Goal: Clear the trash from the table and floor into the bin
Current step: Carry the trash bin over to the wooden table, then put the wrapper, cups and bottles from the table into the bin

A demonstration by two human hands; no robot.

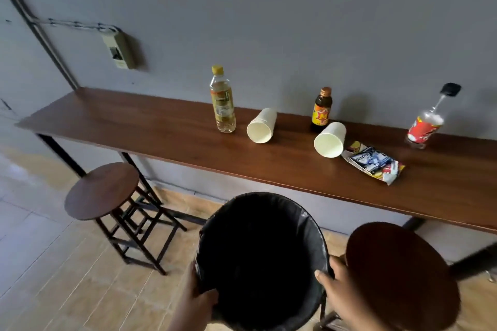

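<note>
A round bin (pixel 295 207) lined with a black bag is held below the table's front edge. My left hand (pixel 197 299) grips its near-left rim and my right hand (pixel 337 286) grips its near-right rim. On the long wooden table (pixel 134 126) stand a clear bottle with a yellow cap (pixel 222 101), a small brown bottle (pixel 320 110) and a red-labelled bottle with a black cap (pixel 426 122). Two white paper cups lie on their sides, one (pixel 261 126) near the yellow-capped bottle, the other (pixel 330 140) in front of the brown bottle. A crumpled snack wrapper (pixel 372 162) lies right of that cup.
A round wooden stool (pixel 100 191) on a black frame stands at the left under the table edge. A second stool (pixel 400 277) is close to my right hand. A switch box (pixel 119 51) hangs on the grey wall. The floor is tan tile.
</note>
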